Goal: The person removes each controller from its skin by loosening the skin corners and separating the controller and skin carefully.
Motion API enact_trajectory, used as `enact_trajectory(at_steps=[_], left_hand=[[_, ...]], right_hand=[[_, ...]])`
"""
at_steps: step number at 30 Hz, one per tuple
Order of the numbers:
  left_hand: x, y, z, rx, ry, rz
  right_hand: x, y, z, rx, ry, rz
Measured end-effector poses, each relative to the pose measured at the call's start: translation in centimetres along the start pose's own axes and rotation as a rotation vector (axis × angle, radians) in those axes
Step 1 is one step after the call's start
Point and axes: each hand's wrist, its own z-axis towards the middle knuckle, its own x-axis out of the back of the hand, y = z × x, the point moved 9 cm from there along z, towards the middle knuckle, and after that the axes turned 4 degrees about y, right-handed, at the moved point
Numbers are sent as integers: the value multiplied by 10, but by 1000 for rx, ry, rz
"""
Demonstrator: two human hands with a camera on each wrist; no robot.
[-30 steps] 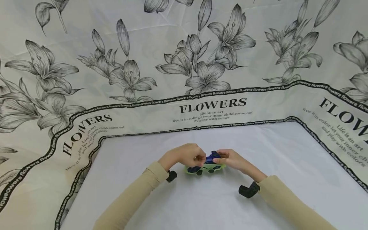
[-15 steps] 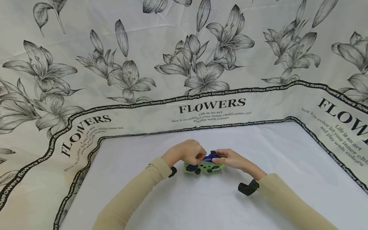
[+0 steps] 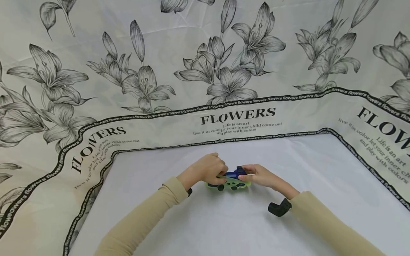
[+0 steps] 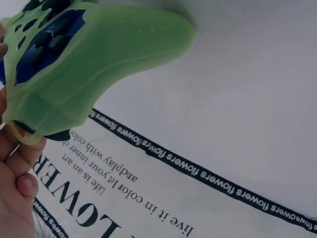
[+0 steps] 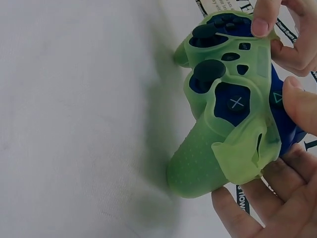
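A blue game controller (image 5: 235,101) with black thumbsticks sits partly inside a translucent green silicone cover (image 5: 195,161). At its right end the cover is bunched into a loose flap (image 5: 240,153), and the triangle button lies outside it. My left hand (image 3: 208,170) pinches the cover's upper edge near the middle; in the right wrist view its thumb presses on the front. My right hand (image 3: 259,176) holds the controller's right end, thumb (image 5: 299,106) beside the triangle button and fingers behind. The left wrist view shows the covered left handle (image 4: 143,37) and a cover loop by the fingers.
A white cloth (image 3: 237,227) covers the table. Behind it rises a flower-printed fabric (image 3: 153,71) with a black lettered border. A black wrist camera (image 3: 279,207) sits under the right wrist; part of another shows at the left cuff.
My left hand has shifted slightly left and up, and a green edge of the cover now shows stretched at its fingers. My right hand keeps its hold, almost in place.
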Motion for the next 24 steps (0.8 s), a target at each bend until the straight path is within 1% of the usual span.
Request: enact_trajectory(at_steps=[3,5,9,11,14,16,18,20,22,24], left_hand=[[0,0,-1,-18,-5,-17],[0,2,-1,-44,-14,-61],[0,4,1,-99,-27,-232],[2,4,3,-132,-4,-351],[0,3,5,-158,-3,-502],[-3,1,5,-160,-7,-614],[-8,-3,4,-135,-23,-696],[-11,-7,3,-116,-12,-777],[-12,-10,3,-99,4,-819],[-12,-13,2,-85,16,-838]], right_hand=[[2,3,3,-5,-15,9],[2,5,3,-7,-26,16],[3,5,3,6,-37,20],[4,4,3,5,-28,18],[3,4,3,-1,-10,12],[3,4,3,-3,-1,11],[2,3,4,5,0,9],[2,1,3,13,-4,11],[2,1,3,20,-8,13],[2,1,3,23,-14,17]])
